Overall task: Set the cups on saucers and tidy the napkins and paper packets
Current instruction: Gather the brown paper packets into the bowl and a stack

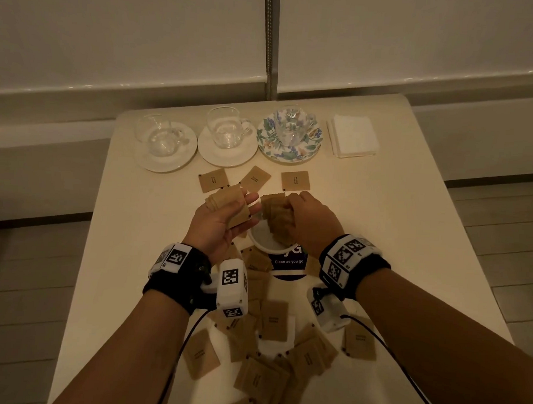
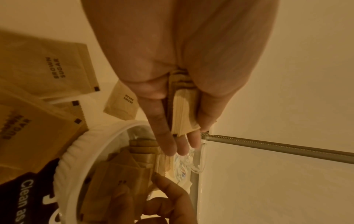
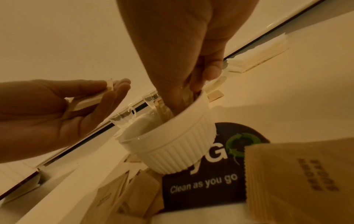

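Directly beneath the right hand [image 1: 312, 217] stood the white ribbed ceramic ramekin [image 3: 172, 145]; that hand gripped a bundle of brown paper sugar packets [image 1: 276, 217], long edges upright, lowering them inside. Just beside it the left hand [image 1: 224, 221], palm up, pinched a second packet stack [image 2: 182, 109] under its thumb. Loose brown packets [image 1: 272, 321] littered the cream table [image 1: 379, 237] nearer the person (none blocking the ramekin). Beyond stood three glass cups [image 1: 227, 128] on saucers and white folded napkins [image 1: 353, 135].

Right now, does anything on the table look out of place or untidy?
Yes. Many brown sugar packets lie scattered and overlapping on the near part of the table, outside the white ramekin. Three more lie loose near the saucers. The napkin stack looks neat.
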### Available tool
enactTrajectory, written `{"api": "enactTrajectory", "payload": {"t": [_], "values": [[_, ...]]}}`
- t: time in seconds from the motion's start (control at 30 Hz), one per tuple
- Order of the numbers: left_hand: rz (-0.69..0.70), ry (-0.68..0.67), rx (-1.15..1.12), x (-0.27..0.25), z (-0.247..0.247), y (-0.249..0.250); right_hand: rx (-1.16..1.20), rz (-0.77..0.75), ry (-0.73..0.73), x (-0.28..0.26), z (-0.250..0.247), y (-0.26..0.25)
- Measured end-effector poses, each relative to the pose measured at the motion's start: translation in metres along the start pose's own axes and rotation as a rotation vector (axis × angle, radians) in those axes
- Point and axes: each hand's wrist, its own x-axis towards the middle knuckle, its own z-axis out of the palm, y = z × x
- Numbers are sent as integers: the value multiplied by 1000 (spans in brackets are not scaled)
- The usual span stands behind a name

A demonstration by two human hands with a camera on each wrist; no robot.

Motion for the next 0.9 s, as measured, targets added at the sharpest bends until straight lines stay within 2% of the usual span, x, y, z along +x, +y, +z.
{"api": "enactTrajectory", "payload": {"t": [0.1, 0.3, 0.37, 0.5, 0.77, 0.9], "values": [[6, -1, 0, -1, 2, 0, -64, 6, 29, -3, 2, 1], [-11, -34, 6, -2, 9, -1, 5, 1, 77, 0, -3, 0], [-17, -32, -2, -1, 10, 0, -18, -58, 63, 4, -4, -2], [-25, -27, -2, 0, 10, 0, -225, -199, -22, 7, -5, -2], [-28, -7, 14, 4, 3, -2, -510, -418, -42, 12, -4, -17], [-29, 1, 10, 7, 4, -1, -554, -433, -34, 20, -10, -19]]}}
